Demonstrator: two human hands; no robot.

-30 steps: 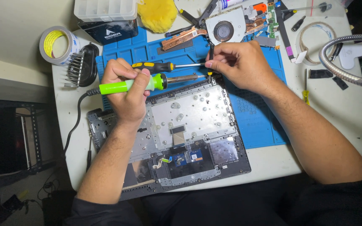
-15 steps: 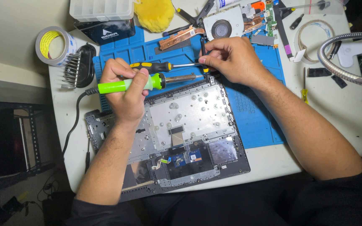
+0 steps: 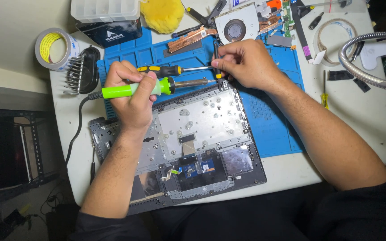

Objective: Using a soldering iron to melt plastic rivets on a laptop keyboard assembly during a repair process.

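Observation:
An opened laptop base point(image 3: 228, 172) lies in front of me with its grey metal keyboard plate point(image 3: 197, 122) facing up. My left hand point(image 3: 132, 96) grips a soldering iron with a green handle point(image 3: 121, 90); its metal tip point(image 3: 202, 82) reaches the plate's far right corner. My right hand point(image 3: 246, 62) pinches a thin black tool point(image 3: 216, 56) upright at that same corner, next to the iron's tip. A yellow-and-black screwdriver point(image 3: 164, 69) lies on the blue mat point(image 3: 273, 116) just behind the iron.
At the back lie a cooling fan point(image 3: 235, 27) with copper heat pipe, a yellow cloth point(image 3: 162, 14), a clear parts box point(image 3: 103, 9), a tape roll point(image 3: 52, 47) and an iron stand point(image 3: 79, 71). A flexible metal arm point(image 3: 367, 71) crosses the right side, near a small yellow screwdriver point(image 3: 325, 96).
Both hands stay at the plate's far right corner. The view has shifted slightly; the iron's tip and the black tool remain together there.

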